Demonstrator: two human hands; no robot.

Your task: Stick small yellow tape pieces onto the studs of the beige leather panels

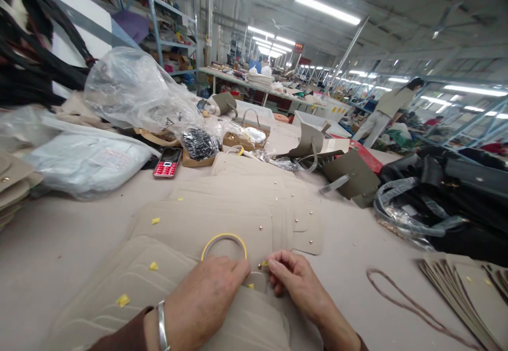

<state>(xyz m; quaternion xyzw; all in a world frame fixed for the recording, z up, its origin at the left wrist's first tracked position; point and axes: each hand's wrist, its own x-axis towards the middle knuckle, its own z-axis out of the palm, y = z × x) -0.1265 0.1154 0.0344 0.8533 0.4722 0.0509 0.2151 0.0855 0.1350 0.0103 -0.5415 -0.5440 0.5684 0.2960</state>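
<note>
My left hand (210, 293), with a silver bangle at the wrist, is closed around the near side of a thin roll of yellow tape (224, 236). Between the thumb and forefinger of my right hand (293, 277) is a small piece of yellow tape (265, 262), close to a metal stud. Both hands are low over overlapping beige bag panels (206, 224) laid out in a row. Small yellow tape bits (123, 300) stick to several panels, and metal studs (261, 228) show near their right ends. My left palm hides part of the roll.
A red phone (167, 163) lies beside a large clear plastic bag (138, 91). Black bags (448, 192) and olive pieces (351, 176) lie on the right. A brown cord loop (413, 300) is near fanned beige panels (468, 293). A person (391, 107) stands farther back.
</note>
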